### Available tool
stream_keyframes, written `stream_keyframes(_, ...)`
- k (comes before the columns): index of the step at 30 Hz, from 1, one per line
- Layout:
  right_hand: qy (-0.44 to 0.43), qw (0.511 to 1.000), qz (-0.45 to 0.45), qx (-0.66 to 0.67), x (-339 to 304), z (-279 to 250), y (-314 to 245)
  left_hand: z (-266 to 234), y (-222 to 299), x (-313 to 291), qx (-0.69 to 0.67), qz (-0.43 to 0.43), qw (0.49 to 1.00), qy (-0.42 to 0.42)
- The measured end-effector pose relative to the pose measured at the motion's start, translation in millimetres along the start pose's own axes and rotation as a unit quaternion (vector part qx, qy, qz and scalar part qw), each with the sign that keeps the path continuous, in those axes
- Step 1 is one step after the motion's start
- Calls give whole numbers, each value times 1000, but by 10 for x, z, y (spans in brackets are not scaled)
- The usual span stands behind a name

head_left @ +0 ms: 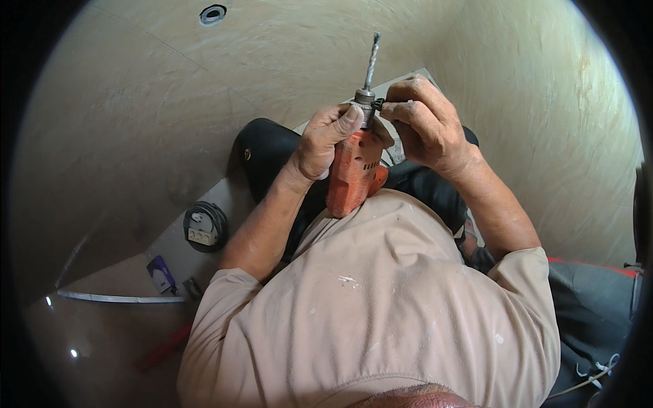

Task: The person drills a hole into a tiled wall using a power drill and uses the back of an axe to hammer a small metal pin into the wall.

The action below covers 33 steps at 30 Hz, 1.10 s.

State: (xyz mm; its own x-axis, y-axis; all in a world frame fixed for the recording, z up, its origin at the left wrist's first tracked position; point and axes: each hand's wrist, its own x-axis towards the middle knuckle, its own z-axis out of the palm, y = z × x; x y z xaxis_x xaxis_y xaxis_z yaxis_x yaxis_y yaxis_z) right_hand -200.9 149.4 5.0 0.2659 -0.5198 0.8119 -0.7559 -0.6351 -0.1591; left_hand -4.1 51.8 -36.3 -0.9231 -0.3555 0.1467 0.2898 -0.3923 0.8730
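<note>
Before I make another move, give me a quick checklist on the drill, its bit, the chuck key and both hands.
1. Drill bit in the chuck: ok, it projects from the front.
2. Bit tightness: cannot tell.
3. Chuck key clear of the chuck: not ok, the right hand holds it at the chuck's side.
4. Drill steadied: ok, the left hand grips its chuck end.
5. Drill unplugged: cannot tell.
6. Extension lead apart from the drill: ok, coiled off to the left.

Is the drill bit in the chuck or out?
In: the drill bit stands up from the chuck, its lower end hidden inside; tightness I cannot tell.
</note>
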Motion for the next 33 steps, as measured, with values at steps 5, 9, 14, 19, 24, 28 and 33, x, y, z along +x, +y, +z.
stream_keyframes(5, -129, 982, -123, -63, 208, -343, 129, 61, 35, 83, 28, -25, 999, -9)
stream_keyframes(9, -221, 948, -215, -73, 332, -500, 377, 89, 79, 178, 40, -58, 997, -16)
stream_keyframes(14, -219, 959, -176, -41, 336, -317, 466, 56, 60, 202, 21, -77, 996, 27)
stream_keyframes(19, -147, 989, 10, 17, 73, 23, 349, 66, -237, 174, 29, -44, 991, 126)
stream_keyframes(24, -86, 981, 153, 85, -42, 299, 246, 126, -295, 113, 1, -63, 974, 218)
stream_keyframes(28, -67, 958, 255, 109, -53, 403, 137, 155, -348, 70, -17, -59, 963, 263)
stream_keyframes(33, -43, 940, 335, 46, 33, 479, -123, 236, -297, 67, 93, -52, 946, 306)
